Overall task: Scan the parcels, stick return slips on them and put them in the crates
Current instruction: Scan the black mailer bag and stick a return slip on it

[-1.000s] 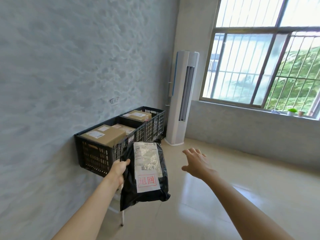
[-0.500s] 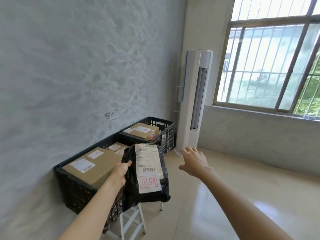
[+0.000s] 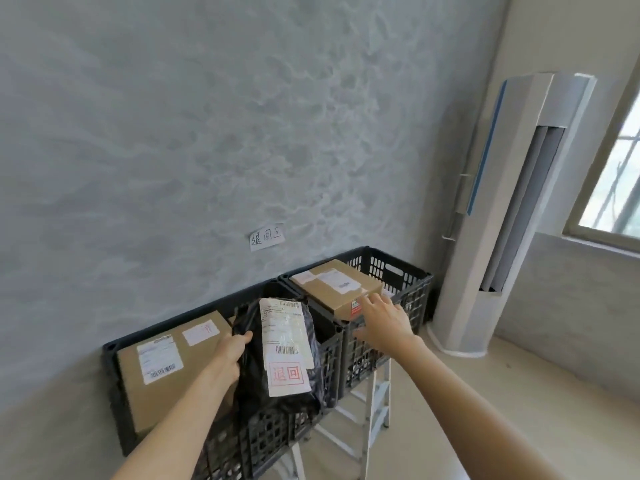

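The left hand [image 3: 230,351] reaches forward on a bare, nearly straight forearm and grips the left edge of a black plastic mailer bag [image 3: 277,355], its fingers curled into the crinkled film so that the bag hangs upright over the front wall of the near crate [image 3: 263,441]. The bag is soft and glossy, creased along its sides, and carries a long white shipping label [image 3: 284,327] with a barcode, below which sits a white return slip [image 3: 287,375] stamped with a red box and red characters. The right hand [image 3: 381,323] stretches out further, palm down and fingers spread flat and relaxed, holding nothing; it hovers over the front rim of the far crate [image 3: 412,292], its fingertips close to a corner of the cardboard box [image 3: 337,289] inside (whether they touch cannot be told). Both crates are black lattice plastic, set side by side against a mottled grey wall on a pale metal frame [image 3: 370,410]. In the near crate a larger brown cardboard box [image 3: 166,368] lies flat, taped and bearing white labels. A small handwritten paper note [image 3: 266,237] is stuck on the wall above the crates, and a tall white floor air conditioner [image 3: 502,216] stands in the corner.
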The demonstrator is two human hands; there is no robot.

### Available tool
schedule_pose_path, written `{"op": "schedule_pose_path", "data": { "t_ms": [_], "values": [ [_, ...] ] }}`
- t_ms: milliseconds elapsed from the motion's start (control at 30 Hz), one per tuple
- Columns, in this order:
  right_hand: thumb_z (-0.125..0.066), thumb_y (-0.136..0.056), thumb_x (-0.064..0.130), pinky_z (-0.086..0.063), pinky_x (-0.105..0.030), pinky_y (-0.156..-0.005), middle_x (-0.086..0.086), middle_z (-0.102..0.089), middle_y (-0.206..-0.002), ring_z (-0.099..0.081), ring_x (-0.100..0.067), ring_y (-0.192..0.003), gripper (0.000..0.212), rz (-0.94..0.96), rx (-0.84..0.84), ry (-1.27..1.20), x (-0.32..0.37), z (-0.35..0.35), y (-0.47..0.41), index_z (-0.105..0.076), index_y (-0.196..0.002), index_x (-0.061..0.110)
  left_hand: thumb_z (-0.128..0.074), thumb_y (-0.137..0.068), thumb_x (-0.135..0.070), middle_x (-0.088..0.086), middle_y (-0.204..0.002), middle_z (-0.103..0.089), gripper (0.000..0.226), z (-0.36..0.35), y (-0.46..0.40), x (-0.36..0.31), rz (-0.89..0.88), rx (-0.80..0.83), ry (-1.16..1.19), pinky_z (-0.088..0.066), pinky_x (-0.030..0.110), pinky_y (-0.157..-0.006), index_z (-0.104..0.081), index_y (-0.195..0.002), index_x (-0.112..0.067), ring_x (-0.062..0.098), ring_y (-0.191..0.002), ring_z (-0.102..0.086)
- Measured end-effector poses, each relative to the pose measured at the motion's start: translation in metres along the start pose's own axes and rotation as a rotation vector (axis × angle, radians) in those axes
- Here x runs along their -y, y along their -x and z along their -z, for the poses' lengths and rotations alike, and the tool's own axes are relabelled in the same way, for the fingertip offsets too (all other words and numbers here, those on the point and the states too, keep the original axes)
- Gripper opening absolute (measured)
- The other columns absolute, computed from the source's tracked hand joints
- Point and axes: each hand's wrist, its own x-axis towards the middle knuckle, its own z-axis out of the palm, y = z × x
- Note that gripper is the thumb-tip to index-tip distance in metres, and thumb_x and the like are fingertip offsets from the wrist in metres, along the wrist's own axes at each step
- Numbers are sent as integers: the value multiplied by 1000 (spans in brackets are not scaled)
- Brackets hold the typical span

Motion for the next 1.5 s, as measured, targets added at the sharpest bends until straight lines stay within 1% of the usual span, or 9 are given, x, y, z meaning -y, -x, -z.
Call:
{"op": "schedule_pose_path", "data": {
  "t_ms": [233, 467, 767, 967, 1067, 1200, 1233, 1333, 1500],
  "values": [
    [-58, -90, 27, -38, -40, -101, -7, -45, -137, -39, -27, -128, 53, 174, 99, -40, 5, -40, -113, -39, -138, 15, -55, -97, -8, 21, -127, -58, 38, -23, -67, -17, 15, -162, 77, -47, 49, -98, -47, -133, 1, 40, -113, -57],
    [-57, -90, 25, -36, -43, -102, -7, -42, -141, -36, -28, -131, 56, 281, 136, -35, 13, -79, -227, -36, -141, 14, -56, -96, -9, 20, -136, -53, 50, -42, -179, -18, 77, -251, 168, -48, 49, -97, -39, -143, -6, 39, -117, -55],
    [-58, -89, 25, -36, -42, -105, -6, -43, -139, -38, -27, -130, 58, 380, 193, -36, 25, -111, -317, -36, -142, 16, -46, -98, -2, 24, -126, -56, 33, -53, -239, -14, 261, -431, 124, -45, 40, -86, -50, -131, 6, 40, -114, -55],
    [-58, -89, 23, -37, -39, -103, -6, -44, -138, -38, -27, -128, 56, 454, 219, -34, 36, -129, -352, -37, -141, 15, -38, -101, -5, 20, -117, -52, 34, -55, -259, -4, 325, -550, 155, -43, 37, -93, -46, -132, 6, 33, -105, -50],
    [-59, -90, 25, -36, -40, -104, -7, -43, -139, -37, -27, -130, 59, 484, 246, -26, 42, -138, -362, -35, -143, 15, -36, -102, -7, 22, -136, -48, 38, -61, -268, -4, 301, -571, 96, -42, 38, -99, -41, -138, 4, 36, -123, -48],
    [-59, -90, 24, -37, -40, -104, -6, -42, -141, -36, -26, -131, 60, 521, 267, -40, 46, -148, -376, -34, -144, 18, -43, -98, -1, 22, -105, -58, 31, -75, -276, 0, 293, -609, 8, -47, 35, -72, -50, -126, 9, 32, -85, -55],
    [-59, -89, 24, -37, -39, -104, -6, -43, -141, -36, -26, -132, 59, 530, 268, -43, 45, -149, -380, -35, -143, 18, -44, -97, 0, 23, -109, -59, 30, -79, -276, 1, 298, -617, -4, -45, 34, -70, -51, -125, 9, 32, -88, -56],
    [-59, -89, 23, -36, -39, -103, -6, -43, -140, -36, -26, -131, 57, 553, 274, -36, 43, -154, -388, -36, -142, 18, -47, -95, -2, 24, -127, -55, 39, -85, -276, 1, 288, -627, -156, -49, 38, -81, -41, -133, 8, 37, -111, -57],
    [-57, -89, 15, -37, -39, -103, -7, -43, -140, -36, -27, -131, 56, 586, 291, -32, 39, -160, -397, -36, -140, 17, -58, -93, -12, 22, -142, -43, 62, -84, -273, -1, 183, -653, -499, -45, 46, -100, -23, -142, 4, 40, -127, -46]
  ]
}}
